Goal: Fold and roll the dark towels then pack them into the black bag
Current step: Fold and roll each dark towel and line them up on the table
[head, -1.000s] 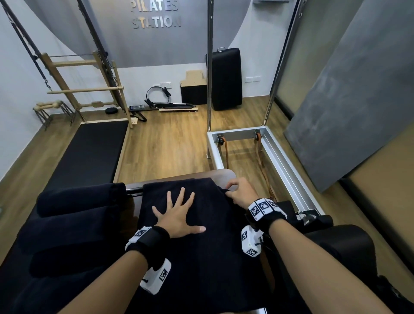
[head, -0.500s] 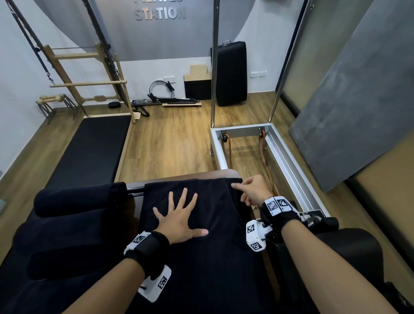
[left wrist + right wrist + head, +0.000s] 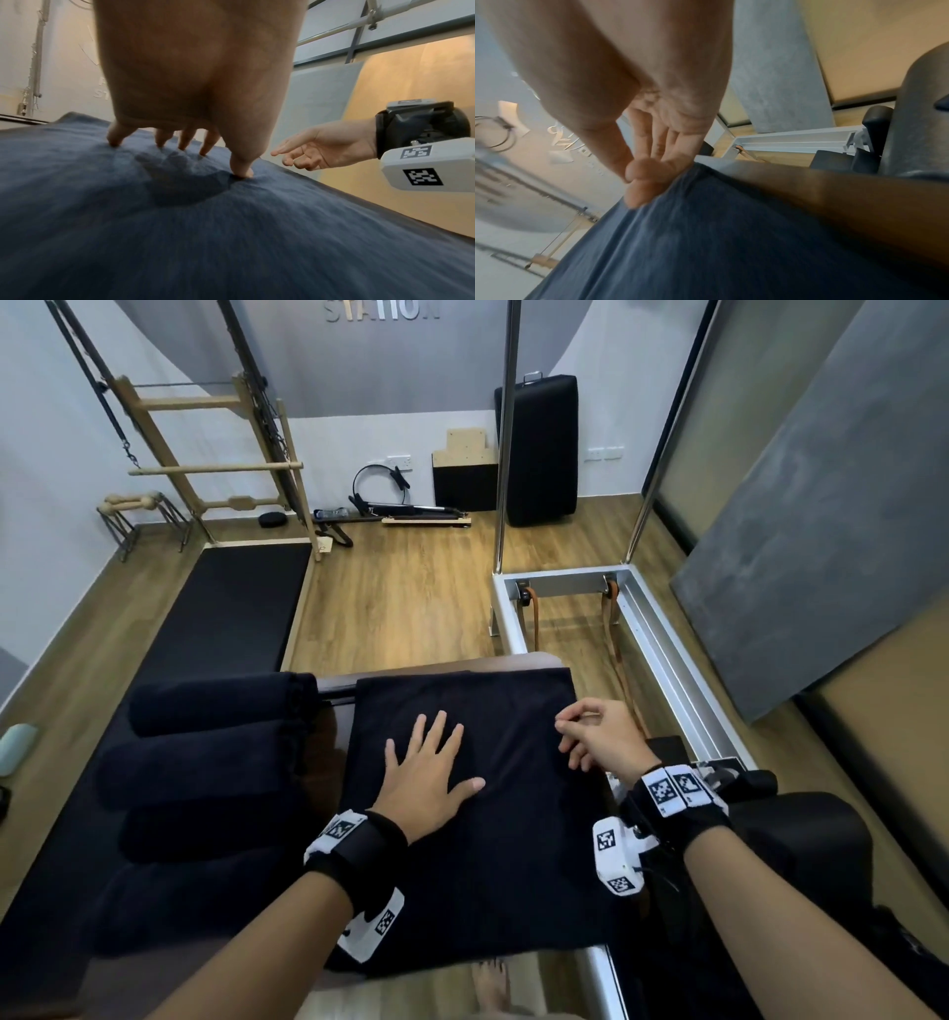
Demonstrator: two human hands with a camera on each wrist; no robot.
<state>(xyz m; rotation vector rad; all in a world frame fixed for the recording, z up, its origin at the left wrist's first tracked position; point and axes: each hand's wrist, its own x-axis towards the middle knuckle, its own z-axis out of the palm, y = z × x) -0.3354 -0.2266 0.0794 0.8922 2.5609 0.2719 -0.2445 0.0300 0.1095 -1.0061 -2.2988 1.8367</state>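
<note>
Rolled towels (image 3: pixel 215 752) crowding the left

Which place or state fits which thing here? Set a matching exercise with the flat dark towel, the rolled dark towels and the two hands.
1. flat dark fabric towel
2. rolled dark fabric towels
3. left hand
4. right hand

A. palm down, fingers spread, pressing the cloth
B. spread out in the middle
C. beside the cloth's right edge, fingers loosely curled
D. lying side by side at the left

Pairs: 1-B, 2-D, 3-A, 4-C
</note>
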